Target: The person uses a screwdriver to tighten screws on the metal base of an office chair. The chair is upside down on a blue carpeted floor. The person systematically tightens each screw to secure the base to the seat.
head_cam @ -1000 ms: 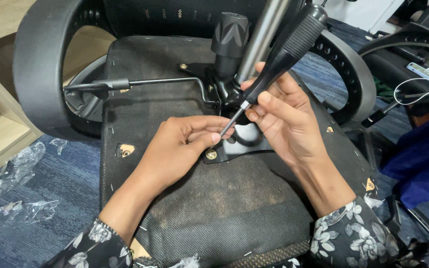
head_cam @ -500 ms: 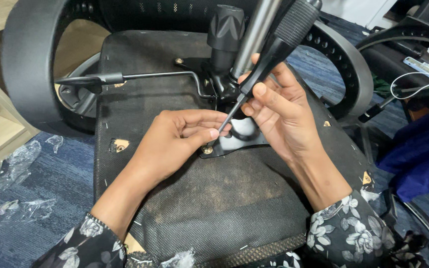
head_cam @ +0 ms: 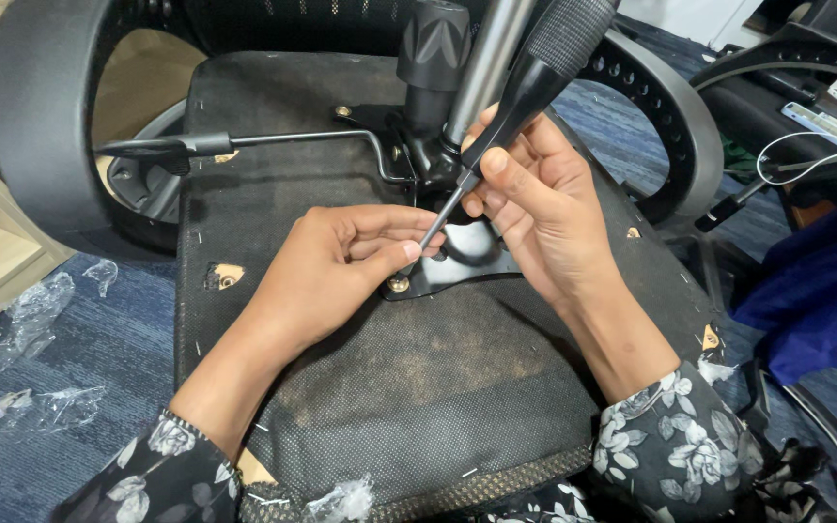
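Black mesh seat underside [head_cam: 418, 387], black screwdriver handle [head_cam: 559, 48], white-on-black floral sleeves [head_cam: 675, 450], blue carpet [head_cam: 79, 339].

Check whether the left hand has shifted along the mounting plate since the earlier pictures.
No. The left hand still steadies the screwdriver tip beside the brass bolt on the mounting plate.

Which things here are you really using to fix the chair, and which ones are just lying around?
In use:
right hand gripping the screwdriver
left hand steadying its tip
black metal plate with a brass screw
upturned chair seat

Lying about:
plastic wrap on the carpet
blue cloth
white cable
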